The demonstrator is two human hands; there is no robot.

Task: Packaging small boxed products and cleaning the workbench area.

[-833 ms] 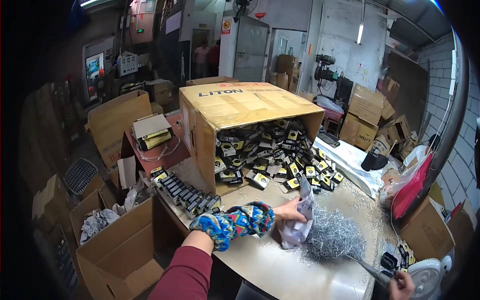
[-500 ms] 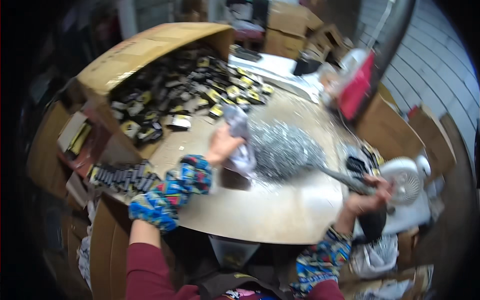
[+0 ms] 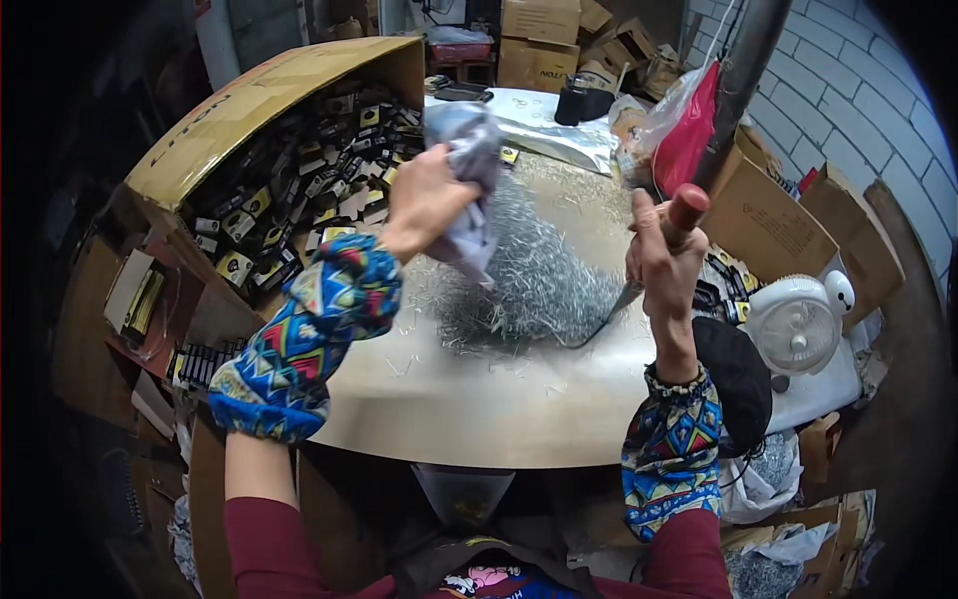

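Observation:
A heap of thin silver wire pieces, shaped like staples [image 3: 534, 260], covers the middle of the table [image 3: 459, 419]. At the heap's upper left, my left hand [image 3: 431, 200] is closed round a crumpled lilac-grey cloth [image 3: 469, 150] that hangs down in front of it. My right hand [image 3: 667, 255] grips a tool by its reddish handle [image 3: 689, 207], which sticks up above the fist. From under that hand a metal blade [image 3: 624, 299] slants down to the heap's right edge. The blade's full shape is partly hidden.
A large carton [image 3: 289, 85] on its side spills small black-and-yellow boxes [image 3: 259, 205] at the left. To the right stand a white fan [image 3: 795, 324], an open cardboard box [image 3: 768, 215] and a pink bag [image 3: 687, 130]. A metal post [image 3: 758, 60] rises behind.
My left hand and the cloth have moved up and slightly left. My right hand has moved up and left, bringing the tool from a sideways slant to steeply upright, handle on top.

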